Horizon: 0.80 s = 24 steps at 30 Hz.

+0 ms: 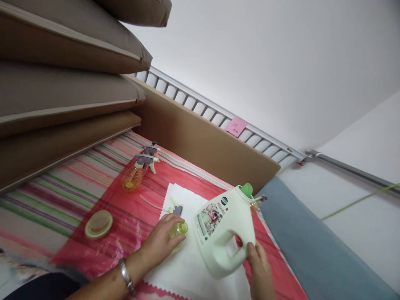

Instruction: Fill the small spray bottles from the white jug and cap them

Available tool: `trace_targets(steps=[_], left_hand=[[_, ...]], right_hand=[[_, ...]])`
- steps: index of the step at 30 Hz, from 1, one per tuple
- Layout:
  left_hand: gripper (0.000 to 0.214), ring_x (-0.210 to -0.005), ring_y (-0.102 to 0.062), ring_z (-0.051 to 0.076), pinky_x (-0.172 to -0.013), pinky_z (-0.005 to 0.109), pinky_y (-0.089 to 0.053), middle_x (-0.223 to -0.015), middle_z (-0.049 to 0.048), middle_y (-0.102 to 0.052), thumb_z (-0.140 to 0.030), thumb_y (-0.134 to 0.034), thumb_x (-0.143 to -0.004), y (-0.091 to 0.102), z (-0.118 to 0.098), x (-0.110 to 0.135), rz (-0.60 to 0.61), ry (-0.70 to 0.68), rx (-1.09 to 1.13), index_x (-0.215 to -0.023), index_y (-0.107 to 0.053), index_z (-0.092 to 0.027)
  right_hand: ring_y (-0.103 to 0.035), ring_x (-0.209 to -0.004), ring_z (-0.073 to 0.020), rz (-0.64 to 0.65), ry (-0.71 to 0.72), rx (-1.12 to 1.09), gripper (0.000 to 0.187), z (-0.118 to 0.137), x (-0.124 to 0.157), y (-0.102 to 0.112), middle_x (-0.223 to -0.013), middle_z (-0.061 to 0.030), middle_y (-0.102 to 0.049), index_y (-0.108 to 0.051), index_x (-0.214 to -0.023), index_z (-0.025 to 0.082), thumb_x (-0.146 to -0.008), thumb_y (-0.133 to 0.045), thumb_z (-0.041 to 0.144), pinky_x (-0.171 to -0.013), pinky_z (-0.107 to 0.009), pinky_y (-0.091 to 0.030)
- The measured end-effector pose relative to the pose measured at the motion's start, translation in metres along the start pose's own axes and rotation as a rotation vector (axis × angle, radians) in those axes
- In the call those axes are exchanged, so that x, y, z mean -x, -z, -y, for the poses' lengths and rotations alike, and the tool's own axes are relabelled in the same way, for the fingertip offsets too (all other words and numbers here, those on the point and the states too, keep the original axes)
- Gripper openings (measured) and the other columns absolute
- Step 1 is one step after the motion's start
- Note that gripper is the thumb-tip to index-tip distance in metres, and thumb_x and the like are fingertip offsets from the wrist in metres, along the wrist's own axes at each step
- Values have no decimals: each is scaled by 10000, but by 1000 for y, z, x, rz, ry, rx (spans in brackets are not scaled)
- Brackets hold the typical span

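Observation:
My left hand (164, 237) is closed round a small yellow-green clear bottle (178, 233), whose open neck points up and to the right. My right hand (260, 266) grips the handle of a large pale green jug (233, 233). The jug has a labelled front and a green spout (246, 189) at its uncapped mouth, and it leans to the right, apart from the small bottle. Just beyond my left fingers, a grey and pale green spray head (177, 209) lies on a white zigzag-edged cloth (193, 271).
Spray bottles (134, 175) stand at the back left, and another spray bottle (255, 203) is partly hidden behind the jug. A round pale yellow lid (98, 224) lies on red plastic sheeting (125, 225). Stacked brown cushions (62, 91) rise at the left. A brown board (200, 129) stands behind.

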State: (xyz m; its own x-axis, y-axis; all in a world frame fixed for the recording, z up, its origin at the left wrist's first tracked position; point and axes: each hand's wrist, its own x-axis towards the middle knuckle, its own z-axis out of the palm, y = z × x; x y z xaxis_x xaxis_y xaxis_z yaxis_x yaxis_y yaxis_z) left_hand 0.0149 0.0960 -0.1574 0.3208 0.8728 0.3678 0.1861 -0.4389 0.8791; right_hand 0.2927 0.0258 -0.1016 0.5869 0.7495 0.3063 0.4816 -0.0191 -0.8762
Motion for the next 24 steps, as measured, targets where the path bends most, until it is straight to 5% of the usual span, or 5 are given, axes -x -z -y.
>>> trace_targets(steps=[6, 17, 22, 24], left_hand=[[607, -1195, -461, 248, -1052, 410, -341, -1241, 89, -552, -163, -759, -609, -7, 5, 7, 36, 36, -59, -1171, -538, -228], [763, -1295, -373, 266, -1093, 468, -280, -1372, 86, -463, -114, -736, -597, -12, 17, 11, 109, 129, -133, -1286, -448, -274], [868, -1297, -368, 278, -1100, 470, -277, -1386, 92, -447, -115, -787, -548, -11, 12, 13, 116, 122, -154, -1313, -413, -284], [902, -1315, -339, 292, -1101, 488, -268, -1412, 110, -410, -112, -798, -541, -12, 10, 15, 136, 133, -170, -1328, -393, -282]], right_hand=[[-440, -1203, -309, -210, 101, 4, 529, 30, 10, 5, -1279, -121, -518, -509, -1175, 198, -770, -579, 532, -1026, -499, -296], [-469, -1194, -301, -67, 134, 3, 618, 124, -66, -19, -1283, -117, -538, -517, -1207, 174, -712, -625, 527, -990, -441, -383], [-518, -1143, -255, -82, 298, 13, 502, 126, -35, -33, -1257, -65, -568, -533, -1203, 249, -760, -607, 473, -961, -393, -410], [-566, -1066, -264, 41, 318, 75, 439, 117, -16, -43, -1173, -64, -624, -593, -1129, 249, -754, -603, 476, -925, -399, -433]])
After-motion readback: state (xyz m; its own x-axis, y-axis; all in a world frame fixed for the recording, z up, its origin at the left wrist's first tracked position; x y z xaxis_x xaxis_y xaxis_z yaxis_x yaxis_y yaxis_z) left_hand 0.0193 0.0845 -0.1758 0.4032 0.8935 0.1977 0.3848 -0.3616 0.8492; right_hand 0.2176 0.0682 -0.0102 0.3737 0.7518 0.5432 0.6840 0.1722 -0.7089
